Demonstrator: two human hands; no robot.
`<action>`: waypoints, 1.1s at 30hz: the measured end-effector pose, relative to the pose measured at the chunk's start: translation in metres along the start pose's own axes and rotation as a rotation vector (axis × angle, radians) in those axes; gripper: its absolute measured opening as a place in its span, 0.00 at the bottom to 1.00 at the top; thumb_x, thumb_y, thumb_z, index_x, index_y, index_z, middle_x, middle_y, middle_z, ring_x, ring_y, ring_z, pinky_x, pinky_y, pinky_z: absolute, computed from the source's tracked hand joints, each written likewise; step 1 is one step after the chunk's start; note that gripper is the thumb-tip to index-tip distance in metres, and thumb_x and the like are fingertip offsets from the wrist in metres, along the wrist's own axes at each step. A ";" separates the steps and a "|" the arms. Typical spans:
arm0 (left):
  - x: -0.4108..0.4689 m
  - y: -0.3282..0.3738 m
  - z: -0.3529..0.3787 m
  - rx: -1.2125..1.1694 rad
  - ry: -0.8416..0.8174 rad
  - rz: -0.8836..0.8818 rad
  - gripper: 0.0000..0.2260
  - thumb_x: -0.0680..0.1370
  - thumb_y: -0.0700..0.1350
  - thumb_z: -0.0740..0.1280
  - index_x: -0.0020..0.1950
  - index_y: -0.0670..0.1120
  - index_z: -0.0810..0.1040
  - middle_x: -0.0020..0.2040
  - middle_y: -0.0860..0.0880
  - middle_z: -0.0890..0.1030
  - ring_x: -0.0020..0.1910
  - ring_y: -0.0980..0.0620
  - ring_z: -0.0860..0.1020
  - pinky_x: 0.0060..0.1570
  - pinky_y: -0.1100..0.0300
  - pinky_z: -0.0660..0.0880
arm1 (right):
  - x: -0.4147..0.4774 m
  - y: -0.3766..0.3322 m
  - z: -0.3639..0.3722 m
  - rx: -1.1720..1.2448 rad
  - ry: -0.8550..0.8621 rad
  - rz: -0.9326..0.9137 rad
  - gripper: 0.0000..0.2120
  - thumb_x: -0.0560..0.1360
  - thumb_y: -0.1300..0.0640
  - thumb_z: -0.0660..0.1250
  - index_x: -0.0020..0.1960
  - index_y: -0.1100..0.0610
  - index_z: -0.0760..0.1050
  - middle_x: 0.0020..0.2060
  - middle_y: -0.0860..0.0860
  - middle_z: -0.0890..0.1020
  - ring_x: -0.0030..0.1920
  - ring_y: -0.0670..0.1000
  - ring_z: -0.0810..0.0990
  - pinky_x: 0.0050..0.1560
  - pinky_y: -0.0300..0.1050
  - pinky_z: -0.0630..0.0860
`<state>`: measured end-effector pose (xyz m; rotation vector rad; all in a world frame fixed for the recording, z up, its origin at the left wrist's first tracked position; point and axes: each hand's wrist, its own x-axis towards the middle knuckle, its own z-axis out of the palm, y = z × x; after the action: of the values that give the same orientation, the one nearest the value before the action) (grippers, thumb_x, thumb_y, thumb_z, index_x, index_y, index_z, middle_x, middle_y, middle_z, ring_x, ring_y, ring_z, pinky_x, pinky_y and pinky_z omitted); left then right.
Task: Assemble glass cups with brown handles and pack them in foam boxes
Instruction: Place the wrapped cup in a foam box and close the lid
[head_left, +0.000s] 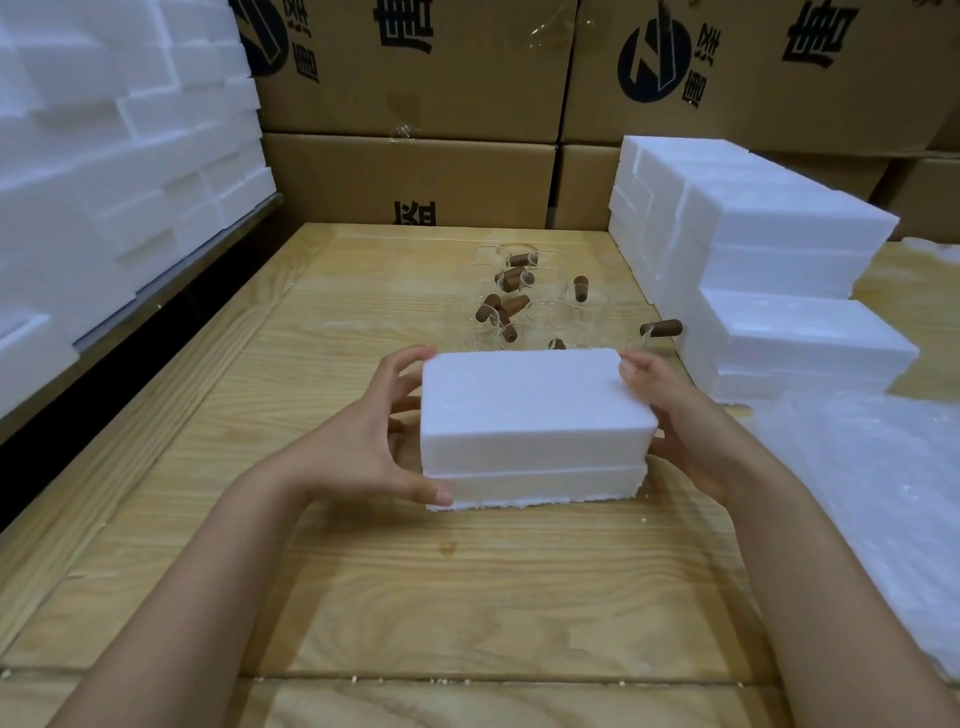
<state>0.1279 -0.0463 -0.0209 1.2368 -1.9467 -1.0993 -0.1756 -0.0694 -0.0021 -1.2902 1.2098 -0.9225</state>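
A closed white foam box (535, 415), its lid seated on its base, rests on the wooden table (415, 597) in front of me. My left hand (363, 436) grips its left end, thumb at the bottom front corner and fingers curled over the top edge. My right hand (680, 421) grips the right end, fingers hooked on the top corner. Behind the box stand several clear glass cups with brown handles (511, 301); one brown handle (661, 328) lies further right. What the box holds is hidden.
A stepped stack of white foam boxes (769, 270) stands at the right. More foam boxes (104, 171) pile up along the left. Printed cardboard cartons (415, 104) wall off the back. Clear plastic wrap (883, 493) lies at the right edge.
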 end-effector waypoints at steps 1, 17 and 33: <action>0.000 0.000 0.001 0.019 0.021 0.022 0.50 0.59 0.46 0.83 0.66 0.72 0.53 0.67 0.70 0.67 0.64 0.68 0.69 0.56 0.74 0.68 | 0.001 0.000 0.000 0.003 0.005 -0.001 0.09 0.78 0.45 0.61 0.58 0.40 0.73 0.53 0.41 0.81 0.52 0.43 0.80 0.50 0.44 0.75; 0.001 -0.010 0.006 -0.128 0.142 0.023 0.46 0.56 0.49 0.82 0.67 0.70 0.61 0.60 0.60 0.79 0.63 0.58 0.76 0.62 0.62 0.72 | 0.005 0.006 0.014 0.096 0.039 -0.169 0.09 0.79 0.51 0.60 0.53 0.38 0.75 0.52 0.50 0.78 0.40 0.45 0.79 0.35 0.37 0.74; 0.001 0.004 -0.008 -0.504 0.102 -0.082 0.46 0.50 0.66 0.81 0.67 0.60 0.71 0.59 0.52 0.82 0.58 0.50 0.81 0.46 0.58 0.80 | -0.007 -0.014 0.010 0.169 -0.045 -0.009 0.24 0.67 0.34 0.63 0.57 0.45 0.78 0.62 0.55 0.77 0.59 0.61 0.78 0.53 0.65 0.76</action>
<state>0.1323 -0.0484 -0.0135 1.0701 -1.4291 -1.4270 -0.1655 -0.0626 0.0114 -1.1760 1.0688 -0.9756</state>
